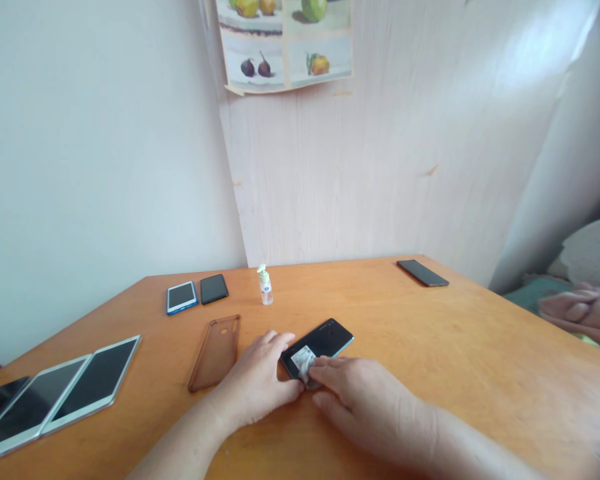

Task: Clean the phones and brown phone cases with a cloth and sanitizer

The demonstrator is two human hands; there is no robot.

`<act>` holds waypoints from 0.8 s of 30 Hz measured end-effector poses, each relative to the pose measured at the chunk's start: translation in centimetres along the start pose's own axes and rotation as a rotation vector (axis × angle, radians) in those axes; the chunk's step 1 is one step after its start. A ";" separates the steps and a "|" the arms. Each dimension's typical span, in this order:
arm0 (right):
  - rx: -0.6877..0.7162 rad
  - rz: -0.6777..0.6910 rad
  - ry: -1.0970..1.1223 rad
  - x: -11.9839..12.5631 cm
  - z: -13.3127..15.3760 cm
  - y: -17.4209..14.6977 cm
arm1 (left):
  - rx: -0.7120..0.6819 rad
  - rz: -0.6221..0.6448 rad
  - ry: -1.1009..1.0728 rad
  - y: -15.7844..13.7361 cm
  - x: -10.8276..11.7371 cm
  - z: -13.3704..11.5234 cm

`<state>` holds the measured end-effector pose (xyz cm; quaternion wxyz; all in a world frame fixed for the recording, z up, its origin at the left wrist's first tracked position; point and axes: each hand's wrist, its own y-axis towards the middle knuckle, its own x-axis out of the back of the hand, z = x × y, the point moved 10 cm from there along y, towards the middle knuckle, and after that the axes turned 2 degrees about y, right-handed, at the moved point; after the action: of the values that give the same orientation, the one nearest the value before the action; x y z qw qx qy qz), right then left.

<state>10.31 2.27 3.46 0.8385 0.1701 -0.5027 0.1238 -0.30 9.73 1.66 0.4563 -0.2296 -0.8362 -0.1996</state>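
A dark, glossy smartphone lies at an angle on the wooden table in front of me, with a pale printed label near its close end. My left hand braces that end, fingers at the far edge and thumb at the near corner. Under the fingertips of my right hand is a small crumpled whitish wipe, pressed against the phone beside the label. Part of the wipe is hidden by those fingers. Left of my left hand rests a brown phone case.
A small pump bottle stands behind the phone. Further left are a blue-edged device and a black phone. White-framed tablets lie at the left edge. Another dark phone sits at the back right. A wall borders the table behind.
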 end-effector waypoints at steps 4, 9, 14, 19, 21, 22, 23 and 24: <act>-0.224 -0.116 -0.107 1.7 -4.9 0.5 | 0.006 0.021 0.013 -0.1 -0.1 -0.1; -0.356 -0.214 -0.122 3.3 -8.1 0.5 | -0.001 0.015 0.006 -0.2 -0.2 -0.1; -0.321 -0.196 -0.002 2.5 -8.2 1.0 | 0.009 0.002 0.009 -0.4 0.2 0.0; -0.291 -0.140 -0.012 1.4 -9.1 1.1 | 0.041 -0.010 0.101 -0.6 1.0 0.1; -0.285 -0.161 -0.012 1.4 -9.7 1.3 | 0.059 -0.015 0.152 -0.6 1.2 0.3; -0.282 -0.182 -0.003 1.6 -10.0 1.3 | 0.066 -0.019 0.170 -0.7 1.3 0.4; -0.282 -0.213 0.017 1.8 -10.4 1.4 | 0.071 -0.025 0.182 -0.7 1.3 0.5; -0.284 -0.249 0.045 2.0 -10.7 1.5 | 0.073 -0.030 0.190 -0.7 1.3 0.5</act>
<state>19.29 8.11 0.82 0.8739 0.1082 -0.4713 -0.0494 -1.68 9.72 2.45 0.5386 -0.1805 -0.7992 -0.1966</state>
